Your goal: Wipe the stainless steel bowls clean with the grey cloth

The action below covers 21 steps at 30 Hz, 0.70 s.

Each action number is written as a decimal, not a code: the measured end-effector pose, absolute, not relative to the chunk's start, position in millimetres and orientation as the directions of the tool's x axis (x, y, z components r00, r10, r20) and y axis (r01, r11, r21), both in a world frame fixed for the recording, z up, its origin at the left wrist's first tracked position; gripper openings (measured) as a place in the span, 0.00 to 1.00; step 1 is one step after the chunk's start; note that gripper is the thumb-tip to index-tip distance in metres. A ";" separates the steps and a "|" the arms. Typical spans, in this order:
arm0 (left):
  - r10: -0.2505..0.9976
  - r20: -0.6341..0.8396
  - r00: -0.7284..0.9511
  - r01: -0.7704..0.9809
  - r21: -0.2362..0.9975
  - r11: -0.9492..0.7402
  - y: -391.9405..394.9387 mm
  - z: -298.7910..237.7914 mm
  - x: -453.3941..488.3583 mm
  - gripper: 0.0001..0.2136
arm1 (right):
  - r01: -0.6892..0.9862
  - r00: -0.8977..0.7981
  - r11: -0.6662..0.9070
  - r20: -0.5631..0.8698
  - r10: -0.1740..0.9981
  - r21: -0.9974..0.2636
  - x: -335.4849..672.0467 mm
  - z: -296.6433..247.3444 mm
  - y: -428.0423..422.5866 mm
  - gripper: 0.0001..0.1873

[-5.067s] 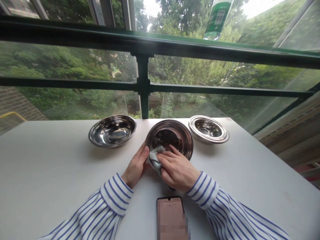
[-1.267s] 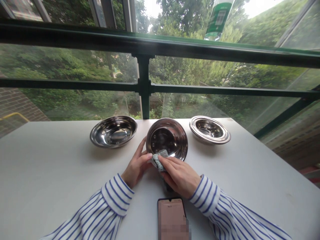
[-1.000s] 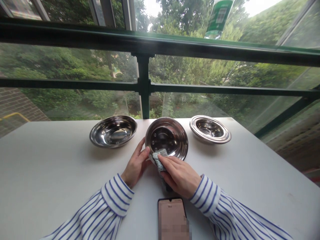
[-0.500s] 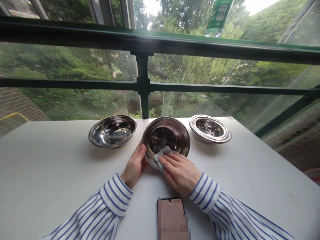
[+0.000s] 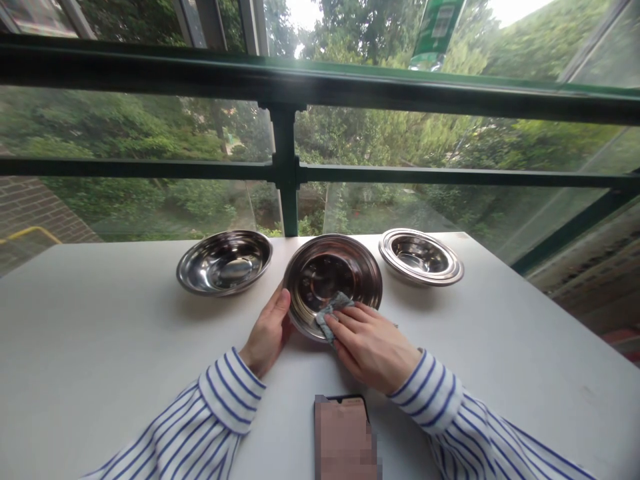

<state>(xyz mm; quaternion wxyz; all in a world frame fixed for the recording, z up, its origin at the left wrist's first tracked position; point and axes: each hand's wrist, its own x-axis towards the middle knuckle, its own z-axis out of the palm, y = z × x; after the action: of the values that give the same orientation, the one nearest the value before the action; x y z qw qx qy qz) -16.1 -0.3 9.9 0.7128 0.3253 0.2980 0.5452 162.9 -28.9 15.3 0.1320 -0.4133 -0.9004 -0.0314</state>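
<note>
A shiny steel bowl (image 5: 350, 257) is tilted toward me at the middle of the table. My left hand (image 5: 267, 333) grips its left rim, thumb on the near side and the other fingers hidden behind it. Pressed against the bowl's lower inner wall is a grey-green cloth (image 5: 331, 313), under the fingers of my right hand (image 5: 374, 343). Part of the cloth is covered by those fingers. Both of my sleeves are white with blue stripes.
A second steel bowl (image 5: 225, 263) stands to the left, and wide-rimmed steel bowls (image 5: 421, 257), seemingly stacked, to the right. A phone (image 5: 344, 437) lies on the white table (image 5: 125, 373) near me. Beyond the far edge is a green railing (image 5: 200, 70) with glass.
My right hand has slid a little to the right along the bowl's near wall, taking the cloth with it. My left hand and the other bowls stay put.
</note>
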 end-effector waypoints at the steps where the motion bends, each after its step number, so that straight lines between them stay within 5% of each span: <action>1: 0.971 -0.078 0.225 -0.584 0.787 0.199 -0.5 9.6 -16.2 0.21 | 0.742 -0.629 0.667 0.279 0.726 -0.064 156.9 13.2 -28.4 0.21; 21: 0.982 -0.098 0.161 -0.548 0.819 0.172 -0.3 8.7 -15.4 0.21 | 0.732 -0.634 0.673 0.253 0.731 -0.108 160.8 20.6 -29.1 0.19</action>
<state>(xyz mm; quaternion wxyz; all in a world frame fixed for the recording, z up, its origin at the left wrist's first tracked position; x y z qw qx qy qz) -15.4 -0.3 8.7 0.6888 0.3254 0.3338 0.5552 160.8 -29.1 20.6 0.1387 -0.4046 -0.9039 -0.0023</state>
